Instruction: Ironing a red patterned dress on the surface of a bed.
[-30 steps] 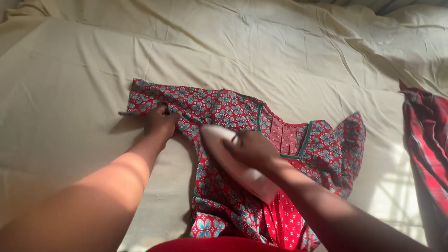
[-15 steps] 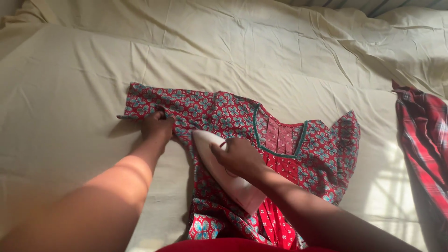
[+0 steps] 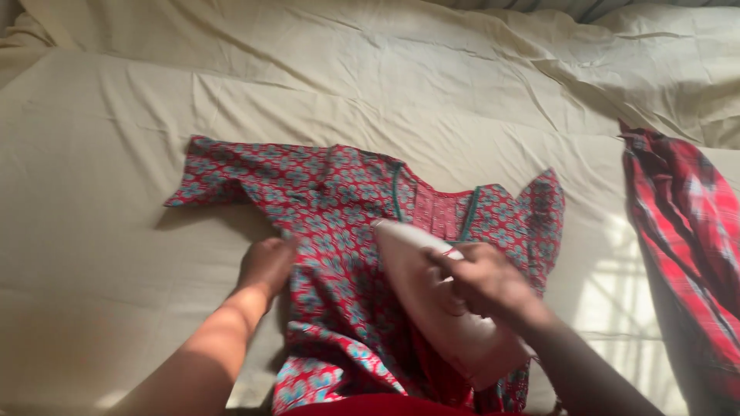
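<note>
Red patterned dress (image 3: pixel 339 223), right hand (image 3: pixel 482 279) gripping iron (image 3: pixel 432 293), left hand (image 3: pixel 266 266) pressing fabric

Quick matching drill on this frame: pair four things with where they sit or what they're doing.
Things:
1. left hand
2. right hand
3. plaid cloth
4. cream sheet

States:
A. lies at the right edge
B. grips the white iron
C. presses the patterned dress near its side edge
D. spread under everything

Pairs: 1-C, 2-B, 3-A, 4-D
</note>
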